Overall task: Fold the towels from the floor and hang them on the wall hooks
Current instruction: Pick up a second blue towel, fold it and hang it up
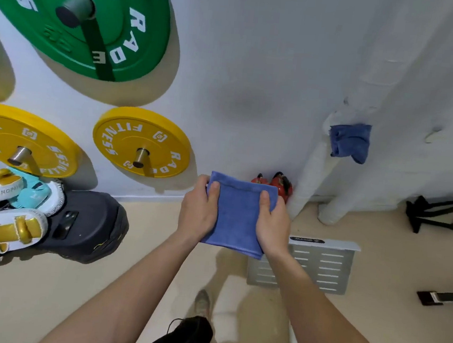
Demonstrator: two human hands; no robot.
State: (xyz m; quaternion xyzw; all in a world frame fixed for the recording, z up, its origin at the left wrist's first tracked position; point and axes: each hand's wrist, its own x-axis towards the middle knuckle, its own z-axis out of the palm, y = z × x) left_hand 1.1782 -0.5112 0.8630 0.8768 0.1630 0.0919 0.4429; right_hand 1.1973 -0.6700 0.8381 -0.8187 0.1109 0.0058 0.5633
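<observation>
I hold a folded blue towel flat in front of me, above the floor near the white wall. My left hand grips its left edge with the thumb on top. My right hand grips its right edge the same way. A second blue towel hangs on the wall to the upper right, beside a white wrapped pipe. A small pale hook shows on the wall further right, with nothing on it.
Green and yellow weight plates hang on wall pegs at left. Boxing gloves and a dark pad lie below them. A red object sits by the wall, a grey vented box on the floor, a black stand at right.
</observation>
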